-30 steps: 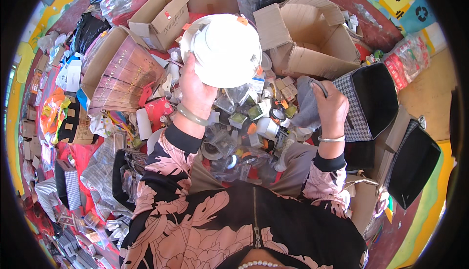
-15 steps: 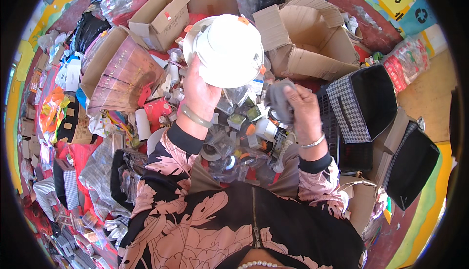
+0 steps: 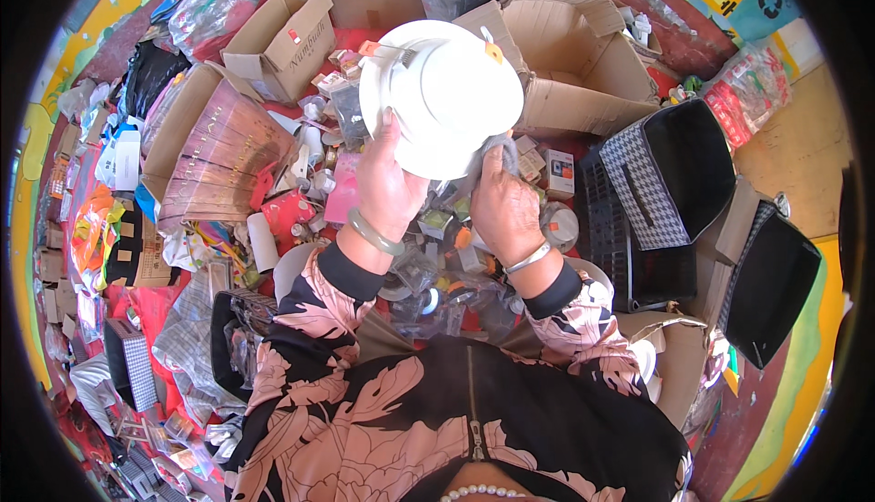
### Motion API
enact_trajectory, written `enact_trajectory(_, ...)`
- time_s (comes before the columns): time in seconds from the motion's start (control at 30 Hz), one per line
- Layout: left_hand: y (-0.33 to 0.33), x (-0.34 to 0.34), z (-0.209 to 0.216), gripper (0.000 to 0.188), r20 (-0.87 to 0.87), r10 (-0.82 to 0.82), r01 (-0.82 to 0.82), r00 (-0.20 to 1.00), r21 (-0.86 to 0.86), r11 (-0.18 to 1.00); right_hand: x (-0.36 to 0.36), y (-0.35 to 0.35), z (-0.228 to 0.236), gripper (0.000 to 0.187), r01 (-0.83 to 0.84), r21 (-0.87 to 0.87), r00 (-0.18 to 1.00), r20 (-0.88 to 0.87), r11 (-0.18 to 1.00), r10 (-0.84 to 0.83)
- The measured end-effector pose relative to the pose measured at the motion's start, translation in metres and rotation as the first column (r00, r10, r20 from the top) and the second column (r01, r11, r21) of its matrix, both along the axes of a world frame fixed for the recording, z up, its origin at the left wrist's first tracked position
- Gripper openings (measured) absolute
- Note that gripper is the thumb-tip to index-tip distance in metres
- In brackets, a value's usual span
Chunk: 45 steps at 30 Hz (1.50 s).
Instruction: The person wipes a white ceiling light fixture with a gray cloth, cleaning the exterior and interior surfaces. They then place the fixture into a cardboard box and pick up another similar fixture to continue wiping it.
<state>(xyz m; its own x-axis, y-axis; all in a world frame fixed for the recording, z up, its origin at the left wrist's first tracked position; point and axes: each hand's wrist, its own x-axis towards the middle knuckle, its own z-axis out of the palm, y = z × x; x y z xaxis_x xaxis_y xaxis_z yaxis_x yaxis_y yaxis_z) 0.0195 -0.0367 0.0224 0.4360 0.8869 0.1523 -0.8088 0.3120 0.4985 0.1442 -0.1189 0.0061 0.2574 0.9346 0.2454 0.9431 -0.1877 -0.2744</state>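
A round white recessed downlight [image 3: 447,92], with a wide rim and spring clips tipped in orange, is held up in front of me. My left hand [image 3: 390,183] grips its lower left edge, the thumb lying on the rim. In my right hand [image 3: 506,215] is a bunched grey cloth [image 3: 499,148], pressed against the downlight's lower right side. The fingers behind the light are partly hidden, and bright glare washes out its surface. Below my hands lies a pile of clear plastic packaging [image 3: 424,274] with small boxed parts.
Open cardboard boxes stand at the far left [image 3: 283,42] and far right [image 3: 583,56]. To my right are a dark plastic crate [image 3: 606,229] and black bins with checked fabric [image 3: 679,174]. Bags and mixed goods heap up on the left, near a patterned carton [image 3: 223,156].
My right hand has moved left and brought the cloth from beside the downlight onto its edge. The downlight has shifted right and turned, so its clips sit elsewhere.
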Motion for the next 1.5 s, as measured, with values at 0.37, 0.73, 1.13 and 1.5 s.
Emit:
enact_trajectory(0.37, 0.009, -0.001, -0.011, 0.046, 0.003, 0.031, -0.031, 0.999, -0.083, 0.996, 0.019, 0.014, 0.004, 0.026, -0.077, 0.135, 0.977, -0.189, 0.988, 0.101)
enact_trajectory(0.73, 0.028, -0.003, -0.02, 0.043, 0.016, 0.128, -0.122, 0.992, -0.197, 0.973, 0.052, -0.006, 0.008, 0.028, -0.338, 0.353, -0.085, -0.935, 0.872, 0.345)
enact_trajectory(1.13, 0.022, -0.022, -0.004, 0.049, 0.099, -0.021, 0.018, 0.995, 0.026, 0.999, 0.104, -0.013, 0.001, 0.032, 0.175, 0.538, -0.485, -0.682, 0.824, 0.548)
enact_trajectory(1.5, 0.014, -0.021, -0.003, 0.051, 0.041, -0.145, 0.136, 0.989, 0.173, 0.975, 0.072, -0.001, -0.014, 0.038, -0.012, 0.222, -0.596, -0.785, 0.975, 0.172)
